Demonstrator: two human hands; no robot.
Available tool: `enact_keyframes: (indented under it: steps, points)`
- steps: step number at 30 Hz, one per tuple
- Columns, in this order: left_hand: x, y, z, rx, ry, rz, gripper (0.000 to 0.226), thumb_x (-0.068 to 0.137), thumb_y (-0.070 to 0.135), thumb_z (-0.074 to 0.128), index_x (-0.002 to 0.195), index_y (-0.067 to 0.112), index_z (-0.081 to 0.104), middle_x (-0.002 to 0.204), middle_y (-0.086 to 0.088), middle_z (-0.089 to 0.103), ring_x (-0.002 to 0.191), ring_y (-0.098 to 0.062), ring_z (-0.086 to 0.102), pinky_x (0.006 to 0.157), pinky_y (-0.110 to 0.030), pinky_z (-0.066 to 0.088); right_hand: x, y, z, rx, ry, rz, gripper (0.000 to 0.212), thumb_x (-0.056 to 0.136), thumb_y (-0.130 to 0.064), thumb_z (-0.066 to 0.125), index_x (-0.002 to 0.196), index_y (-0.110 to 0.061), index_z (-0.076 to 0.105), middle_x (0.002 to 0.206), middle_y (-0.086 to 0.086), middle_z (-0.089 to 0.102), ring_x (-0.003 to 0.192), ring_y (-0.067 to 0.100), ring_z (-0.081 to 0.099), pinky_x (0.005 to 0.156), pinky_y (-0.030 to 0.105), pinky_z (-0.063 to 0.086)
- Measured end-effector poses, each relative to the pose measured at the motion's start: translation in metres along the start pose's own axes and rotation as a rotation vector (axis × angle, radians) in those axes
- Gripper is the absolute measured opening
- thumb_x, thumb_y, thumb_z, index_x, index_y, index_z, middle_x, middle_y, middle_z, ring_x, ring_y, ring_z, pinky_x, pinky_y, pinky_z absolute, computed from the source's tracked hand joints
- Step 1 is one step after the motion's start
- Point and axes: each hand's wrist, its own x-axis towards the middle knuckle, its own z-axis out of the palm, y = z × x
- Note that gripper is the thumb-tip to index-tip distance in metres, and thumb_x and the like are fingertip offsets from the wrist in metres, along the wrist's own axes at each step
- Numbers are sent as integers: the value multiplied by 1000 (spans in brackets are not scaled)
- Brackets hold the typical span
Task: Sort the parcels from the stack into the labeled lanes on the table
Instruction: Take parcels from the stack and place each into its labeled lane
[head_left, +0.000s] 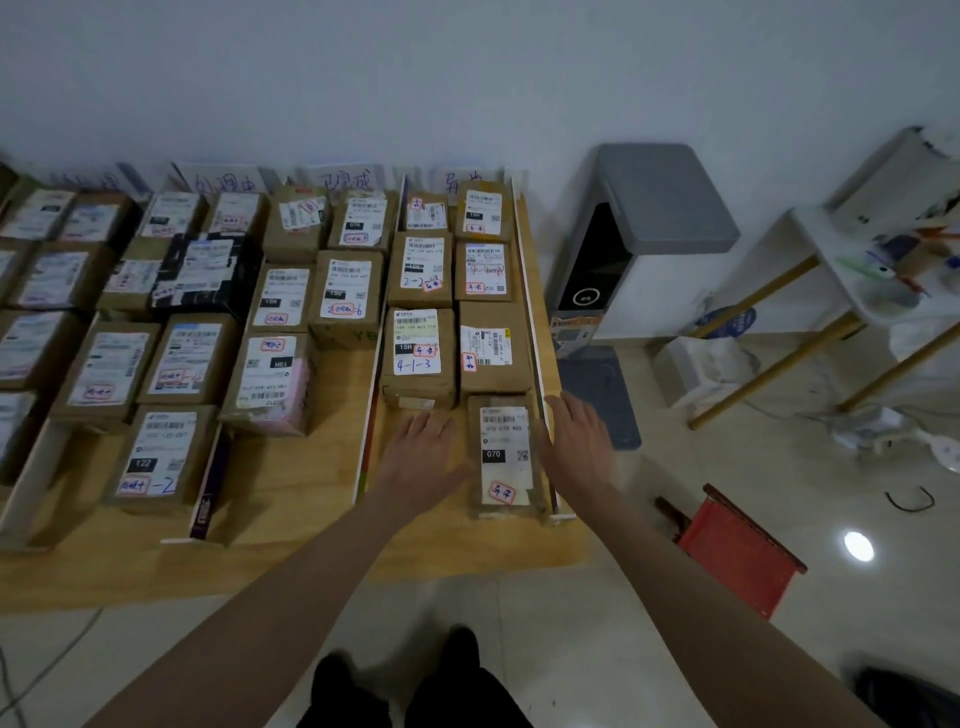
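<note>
While both hands' fingers (426, 423) lie spread, the parcel (503, 454) runs lengthwise twd wall.

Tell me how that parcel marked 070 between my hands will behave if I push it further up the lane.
The 070 parcel is a flat-sided cardboard box, so it should slide, not roll. It lies low and long, so tipping seems unlikely. The wooden table looks smooth, so drag is probably slight.

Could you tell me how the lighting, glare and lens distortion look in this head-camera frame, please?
Head view: dim, even indoor light; one bright glare spot on the glossy floor tiles beside the red stool; wide-angle bending curves the table edge and stretches both forearms; the far lane signs are soft; the 070 parcel between the left hand and right hand reads sharply.
</note>
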Motion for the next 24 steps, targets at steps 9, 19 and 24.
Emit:
enact_keyframes:
  steps: [9,19,24]
  points:
    - [-64,-142,-111,166,303,-270,57,99,52,34,142,16,45,145,-4,45,137,-23,36,116,-41,24,19,-141,-29,-174,120,-275,56,104,-48,21,148,-19,40,156,7,38,146,27,30,121,45,23]
    - [-235,-291,-130,192,361,-555,60,101,51,25,148,15,35,156,-6,33,146,-25,24,120,-44,19,-41,-359,24,-187,99,-487,59,105,-46,18,153,-16,32,157,7,36,146,27,29,121,47,20]
    - [-315,-359,-127,148,404,-659,58,101,50,28,145,15,40,152,-7,38,143,-25,29,119,-44,20,-79,-454,56,-140,104,-569,57,105,-45,20,153,-18,32,158,6,35,147,26,28,123,47,17]
